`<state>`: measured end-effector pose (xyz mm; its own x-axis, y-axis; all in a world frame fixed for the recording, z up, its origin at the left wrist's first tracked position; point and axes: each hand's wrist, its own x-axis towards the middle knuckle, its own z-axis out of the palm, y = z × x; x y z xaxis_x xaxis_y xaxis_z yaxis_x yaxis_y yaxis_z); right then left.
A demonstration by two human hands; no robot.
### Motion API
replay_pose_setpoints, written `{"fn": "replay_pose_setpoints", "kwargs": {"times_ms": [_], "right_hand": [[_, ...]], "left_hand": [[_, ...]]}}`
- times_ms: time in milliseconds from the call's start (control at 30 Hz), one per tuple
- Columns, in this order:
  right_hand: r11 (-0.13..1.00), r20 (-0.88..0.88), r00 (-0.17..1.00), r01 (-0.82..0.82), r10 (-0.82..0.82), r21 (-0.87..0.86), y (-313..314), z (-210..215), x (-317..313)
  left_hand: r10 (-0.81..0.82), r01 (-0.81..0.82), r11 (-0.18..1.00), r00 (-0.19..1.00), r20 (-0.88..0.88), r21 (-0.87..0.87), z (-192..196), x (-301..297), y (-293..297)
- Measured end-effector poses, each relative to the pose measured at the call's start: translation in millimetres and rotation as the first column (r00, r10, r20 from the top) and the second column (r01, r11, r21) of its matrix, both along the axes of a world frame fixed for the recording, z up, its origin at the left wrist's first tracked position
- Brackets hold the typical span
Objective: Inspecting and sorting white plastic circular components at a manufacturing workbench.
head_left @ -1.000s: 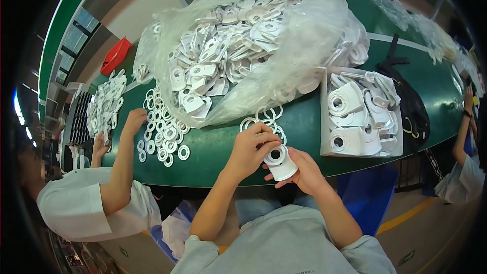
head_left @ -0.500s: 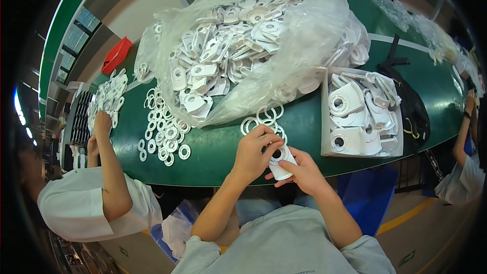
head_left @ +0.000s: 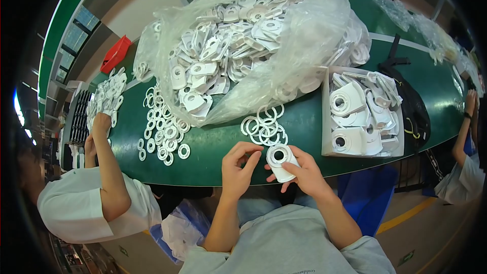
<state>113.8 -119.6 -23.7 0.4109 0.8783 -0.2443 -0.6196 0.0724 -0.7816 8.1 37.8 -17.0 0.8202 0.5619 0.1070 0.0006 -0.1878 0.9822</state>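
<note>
My right hand (head_left: 303, 175) holds a flat white plastic part (head_left: 280, 160) with a round hole, just over the near edge of the green table (head_left: 304, 122). My left hand (head_left: 237, 167) hovers beside it, fingers curled and apart, fingertips close to the part's left side, holding nothing I can see. A small heap of white plastic rings (head_left: 264, 124) lies on the table just beyond both hands.
A big clear bag (head_left: 253, 45) of white parts fills the table's middle. A white tray (head_left: 362, 114) of the same parts stands at right. More rings (head_left: 162, 132) lie at left, where a seated person's hand (head_left: 101, 122) reaches. Another person's arm (head_left: 464, 127) is at far right.
My left hand has come slightly off the part and its fingers have spread. The person on the left has shifted their hand further left along the table.
</note>
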Motion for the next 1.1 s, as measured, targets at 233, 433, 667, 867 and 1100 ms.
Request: {"fn": "replay_pose_setpoints", "kwargs": {"times_ms": [233,433,667,867,1100], "right_hand": [[1.0,0.066,0.998,-0.016,0.016,0.014,0,1,-4],[0.999,0.103,0.994,0.016,-0.021,0.045,1,-1,-11],[0.998,0.298,0.953,0.063,-0.057,-0.01,2,1,-17],[0.996,0.239,0.967,0.094,-0.091,-0.002,1,-1,-18],[0.993,0.288,0.952,0.115,-0.105,-0.018,1,-3,-19]], "left_hand": [[0.026,-0.027,0.959,1.0,-0.007,-0.283,-3,-6,-14],[-0.029,0.029,0.938,1.0,0.005,-0.346,-2,-7,-16],[-0.016,0.023,0.93,1.0,0.022,-0.366,-9,-8,-18],[0.031,-0.032,0.953,1.0,-0.008,-0.303,-3,-10,-26],[0.018,-0.023,0.938,1.0,-0.017,-0.346,5,-6,-25]]}}
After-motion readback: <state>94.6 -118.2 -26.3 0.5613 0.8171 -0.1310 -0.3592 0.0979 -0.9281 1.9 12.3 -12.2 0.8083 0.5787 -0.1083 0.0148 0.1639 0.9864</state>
